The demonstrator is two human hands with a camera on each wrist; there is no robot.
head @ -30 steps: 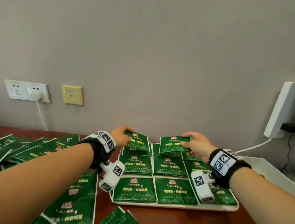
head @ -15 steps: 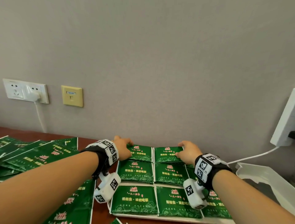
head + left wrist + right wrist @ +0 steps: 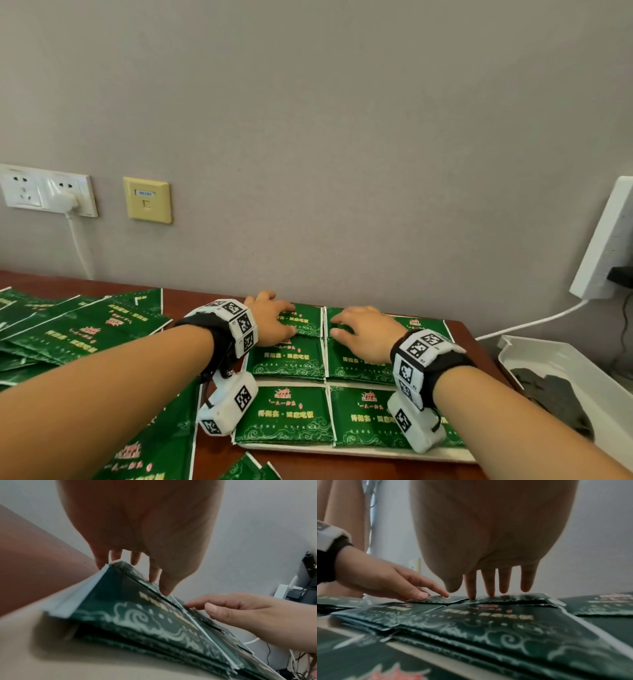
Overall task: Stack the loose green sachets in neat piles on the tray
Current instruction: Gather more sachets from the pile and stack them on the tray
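Observation:
Piles of green sachets [image 3: 291, 414] lie in rows on a flat white tray [image 3: 346, 453]. My left hand [image 3: 274, 320] rests with straight fingers on the top sachet of the far left pile [image 3: 308, 322]. My right hand [image 3: 354, 329] presses its fingertips on the top sachet of the far middle pile [image 3: 419, 327]. In the right wrist view the right fingertips [image 3: 488, 588] touch that sachet [image 3: 513, 597], and the left hand [image 3: 393, 582] touches its neighbour [image 3: 440, 599]. The left fingers [image 3: 154, 574] touch their pile [image 3: 137, 615] from above.
Larger loose green sachets [image 3: 85, 329] are spread over the brown table to the left and at the front left [image 3: 154, 442]. A second white tray [image 3: 534, 356] with dark pieces stands at the right. The wall with sockets [image 3: 48, 190] is close behind the tray.
Both hands lowered the sachets they held onto the far piles and let go; their fingers now lie straight on top of them.

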